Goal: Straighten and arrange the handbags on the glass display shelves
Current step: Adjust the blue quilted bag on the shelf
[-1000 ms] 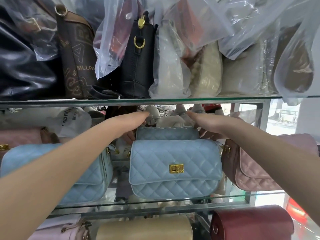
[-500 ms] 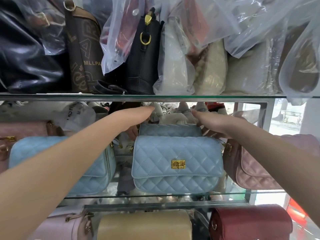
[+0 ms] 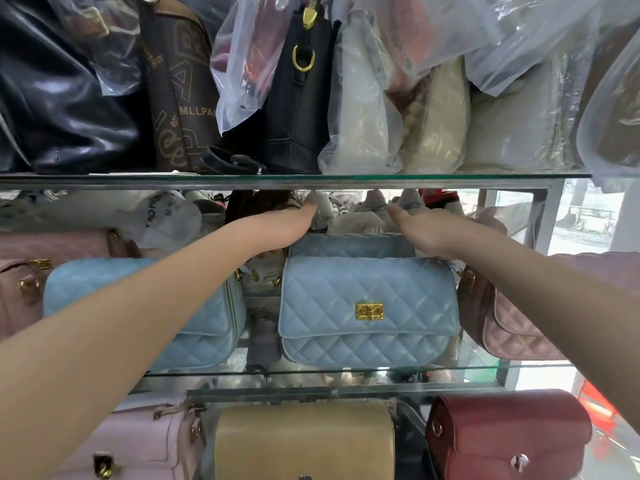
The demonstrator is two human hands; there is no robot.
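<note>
1. The middle glass shelf carried a row of quilted handbags.
2. A blue flap handbag stood upright at the centre, a second blue bag directly behind it.
3. The left hand and right hand reached over behind the rear bag; whether either grip was closed could not be told.
</note>
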